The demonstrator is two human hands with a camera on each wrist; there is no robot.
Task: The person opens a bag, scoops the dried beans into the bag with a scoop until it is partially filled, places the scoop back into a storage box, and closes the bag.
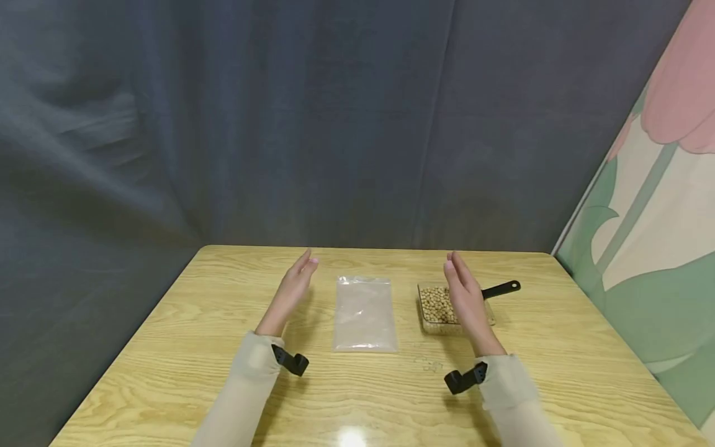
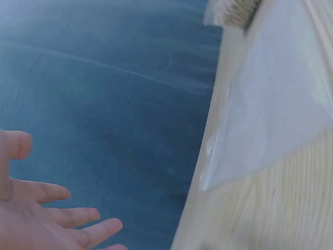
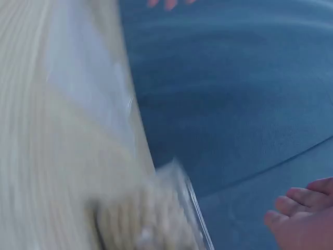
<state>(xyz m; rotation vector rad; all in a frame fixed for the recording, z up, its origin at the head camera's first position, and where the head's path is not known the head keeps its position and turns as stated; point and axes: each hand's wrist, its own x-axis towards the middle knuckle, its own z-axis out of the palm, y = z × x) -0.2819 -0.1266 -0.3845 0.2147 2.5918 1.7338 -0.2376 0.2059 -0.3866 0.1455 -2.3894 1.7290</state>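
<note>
Both hands are held up over the table, palms facing each other, fingers straight and holding nothing. My left hand (image 1: 292,290) is left of a flat clear plastic bag (image 1: 365,315) that lies on the table; its spread fingers show in the left wrist view. My right hand (image 1: 468,297) overlaps a clear rectangular container (image 1: 441,329) in the head view. Round beige beans, like soybeans (image 1: 437,304), fill that container. A black handle (image 1: 501,289) sticks out over its right side; the tool's other end is hidden behind the hand.
The wooden table (image 1: 184,347) ends at a dark blue curtain (image 1: 313,124) along the back. A flower-patterned hanging (image 1: 659,248) stands at the right side. Small clear bits, perhaps rubber bands (image 1: 430,365), lie in front of the container.
</note>
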